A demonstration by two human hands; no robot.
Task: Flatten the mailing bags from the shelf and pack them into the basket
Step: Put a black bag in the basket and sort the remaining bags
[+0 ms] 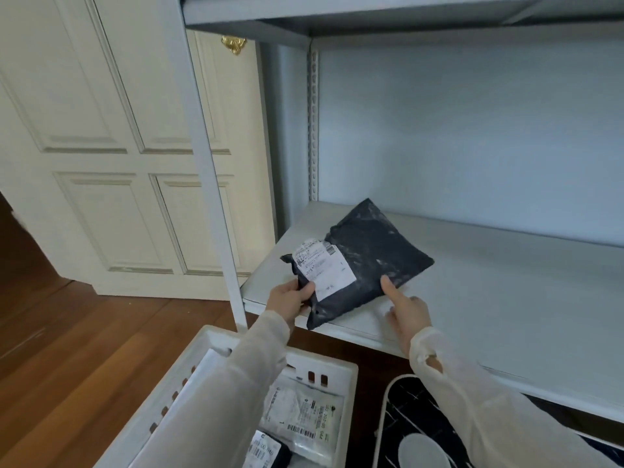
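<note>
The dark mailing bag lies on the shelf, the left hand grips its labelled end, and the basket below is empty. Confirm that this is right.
Not quite: the basket is not empty. The head view shows packed parcels with labels already in it. The rest stands: the dark mailing bag lies on the shelf, and the left hand grips its labelled end.

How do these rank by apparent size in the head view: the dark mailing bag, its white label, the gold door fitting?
1. dark mailing bag
2. white label
3. gold door fitting, though it stands farther away, so its true size is unsure.
</note>
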